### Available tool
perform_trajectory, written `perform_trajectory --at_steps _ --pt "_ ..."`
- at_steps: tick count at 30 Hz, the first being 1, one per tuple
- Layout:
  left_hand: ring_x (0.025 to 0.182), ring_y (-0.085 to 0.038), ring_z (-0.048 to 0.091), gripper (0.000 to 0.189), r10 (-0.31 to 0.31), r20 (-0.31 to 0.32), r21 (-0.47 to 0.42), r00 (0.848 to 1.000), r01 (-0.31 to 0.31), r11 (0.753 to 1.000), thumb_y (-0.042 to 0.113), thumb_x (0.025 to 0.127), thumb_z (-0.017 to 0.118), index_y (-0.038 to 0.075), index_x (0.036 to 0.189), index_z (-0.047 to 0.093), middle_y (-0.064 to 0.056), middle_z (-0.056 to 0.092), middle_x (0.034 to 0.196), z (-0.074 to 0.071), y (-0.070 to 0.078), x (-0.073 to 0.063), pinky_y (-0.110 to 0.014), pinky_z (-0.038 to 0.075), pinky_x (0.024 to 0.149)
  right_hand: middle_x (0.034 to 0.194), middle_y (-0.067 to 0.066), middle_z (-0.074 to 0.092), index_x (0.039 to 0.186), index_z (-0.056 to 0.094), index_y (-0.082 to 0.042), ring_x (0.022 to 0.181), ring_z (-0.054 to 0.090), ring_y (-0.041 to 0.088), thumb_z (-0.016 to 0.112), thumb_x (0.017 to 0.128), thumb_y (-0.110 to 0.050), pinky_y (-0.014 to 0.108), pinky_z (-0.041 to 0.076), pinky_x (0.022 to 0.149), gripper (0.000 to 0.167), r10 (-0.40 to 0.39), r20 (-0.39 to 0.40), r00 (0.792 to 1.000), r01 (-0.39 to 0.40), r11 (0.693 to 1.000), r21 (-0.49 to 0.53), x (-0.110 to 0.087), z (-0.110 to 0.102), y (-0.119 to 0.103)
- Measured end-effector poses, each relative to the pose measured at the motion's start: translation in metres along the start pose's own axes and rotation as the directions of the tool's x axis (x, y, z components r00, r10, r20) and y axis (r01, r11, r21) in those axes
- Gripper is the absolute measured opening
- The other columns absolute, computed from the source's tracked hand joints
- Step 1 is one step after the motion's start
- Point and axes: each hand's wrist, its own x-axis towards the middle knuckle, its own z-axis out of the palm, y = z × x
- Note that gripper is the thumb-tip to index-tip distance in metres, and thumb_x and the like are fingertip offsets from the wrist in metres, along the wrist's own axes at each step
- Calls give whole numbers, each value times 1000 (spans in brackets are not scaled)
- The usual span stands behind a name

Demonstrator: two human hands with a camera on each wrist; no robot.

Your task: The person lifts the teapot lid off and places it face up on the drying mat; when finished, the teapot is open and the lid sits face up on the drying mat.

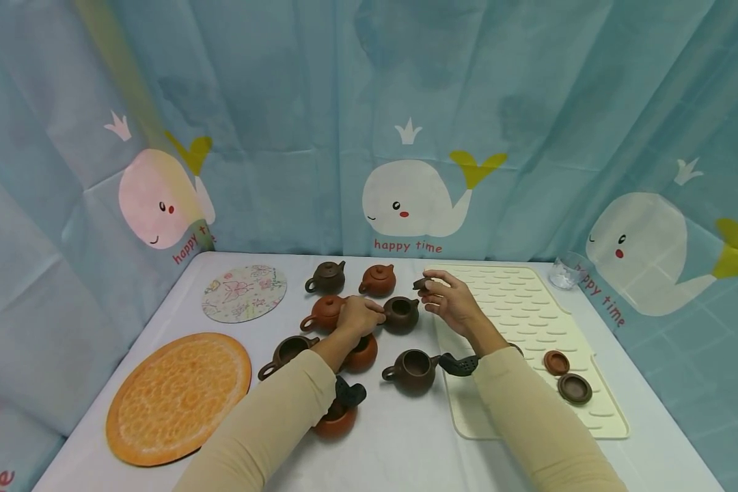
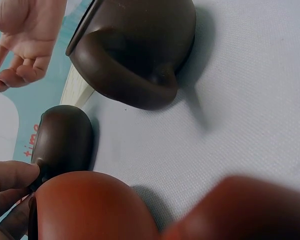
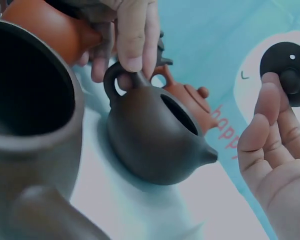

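Observation:
My left hand (image 1: 359, 316) pinches the handle of a dark brown teapot (image 1: 400, 326), whose top is uncovered in the right wrist view. Held in the fingers of my right hand (image 1: 454, 305) is a small dark teapot lid (image 3: 290, 65), raised to the right of that teapot. Beside my left hand sits a lidded red-brown teapot (image 1: 326, 311). Partly under my left forearm are an orange-brown teapot (image 1: 361, 357) and another (image 1: 335, 427) nearer the front. A lidless dark teapot (image 1: 413, 376) stands between the forearms, and another lidless one (image 1: 283, 355) sits further left.
Two lidded teapots, one dark (image 1: 329, 279) and one reddish (image 1: 378, 280), stand at the back. On the cream ridged mat (image 1: 504, 280) lie a reddish lid (image 1: 556, 363) and a brown lid (image 1: 575, 388). A clear glass (image 1: 567, 272), floral mat (image 1: 244, 294) and pizza-patterned mat (image 1: 178, 396) flank them.

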Motion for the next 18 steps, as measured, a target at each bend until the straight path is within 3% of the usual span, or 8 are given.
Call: perform_trajectory --at_steps 6,11,18 --pt "117 -28 50 5 -3 5 -1 1000 3 1000 15 81 79 19 84 80 -3 66 113 0 0 -1 -43 38 98 103 16 64 120 46 -6 86 63 25 62 92 -2 37 50 76 33 -29 32 999 29 999 -22 -6 -7 -11" --pt "117 -28 51 5 5 9 7 1000 -5 1000 16 81 79 19 85 80 -4 66 113 0 0 0 -44 38 98 114 19 62 128 42 -4 91 64 27 62 92 1 40 48 81 42 -51 62 997 56 995 -77 -12 -13 -21" --pt "118 -28 51 6 5 8 5 1000 -5 1000 16 81 78 19 86 80 -5 65 116 0 -1 1 -44 39 98 116 13 61 129 40 -7 95 63 25 61 90 3 40 46 83 45 -56 49 997 58 997 -56 -21 -14 -35"
